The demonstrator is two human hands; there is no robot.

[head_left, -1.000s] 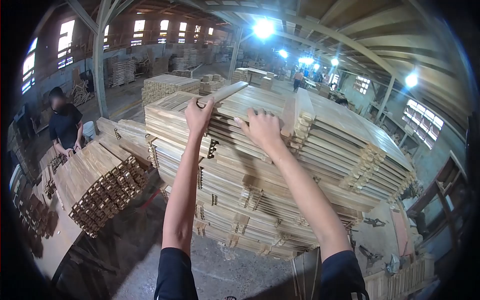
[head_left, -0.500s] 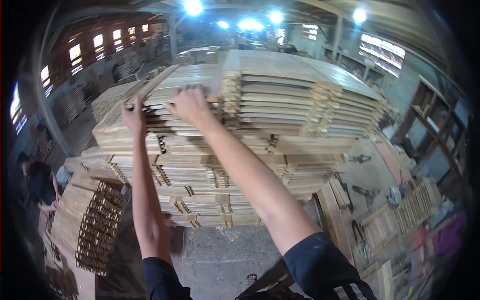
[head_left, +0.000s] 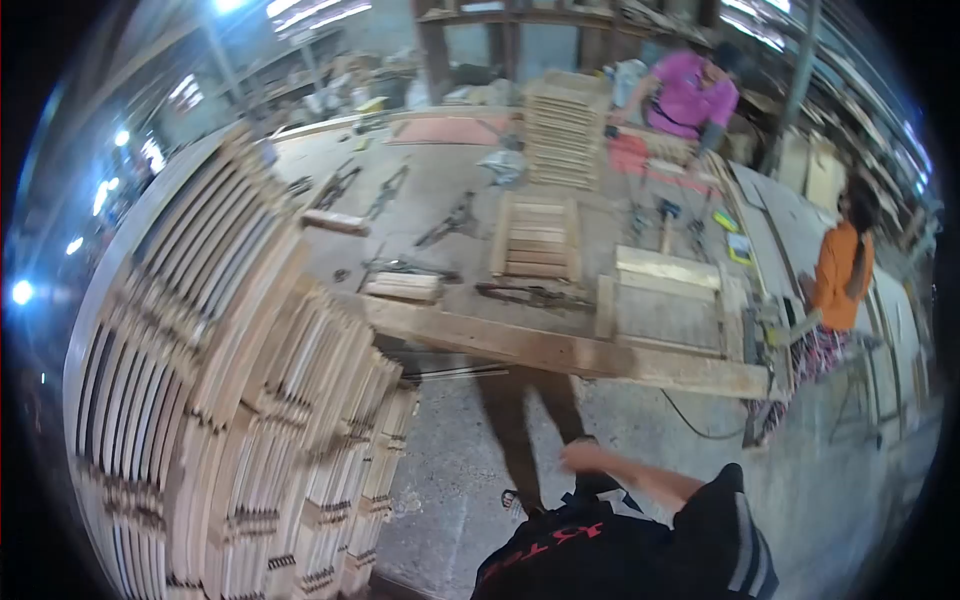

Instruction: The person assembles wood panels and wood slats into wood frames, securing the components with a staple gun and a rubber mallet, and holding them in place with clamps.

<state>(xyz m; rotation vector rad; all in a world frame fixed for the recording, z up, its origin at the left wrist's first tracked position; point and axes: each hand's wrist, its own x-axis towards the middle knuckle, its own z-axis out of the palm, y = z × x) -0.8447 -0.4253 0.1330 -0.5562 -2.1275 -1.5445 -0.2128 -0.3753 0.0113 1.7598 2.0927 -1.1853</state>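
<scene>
Right hand [head_left: 580, 457] swung low near the body, blurred, grip impossible to tell. Left hand out of sight. Stacked slats [head_left: 240, 400] close at left, workbench [head_left: 560, 350] just ahead.

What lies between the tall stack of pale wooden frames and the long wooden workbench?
Head view: only bare grey concrete floor between stack and workbench.

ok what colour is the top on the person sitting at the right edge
Orange top, clearest in the head view.

Plank stack [head_left: 230, 400] left; workbench [head_left: 560, 350] ahead, frames [head_left: 537, 238] on it; two people behind right.
</scene>
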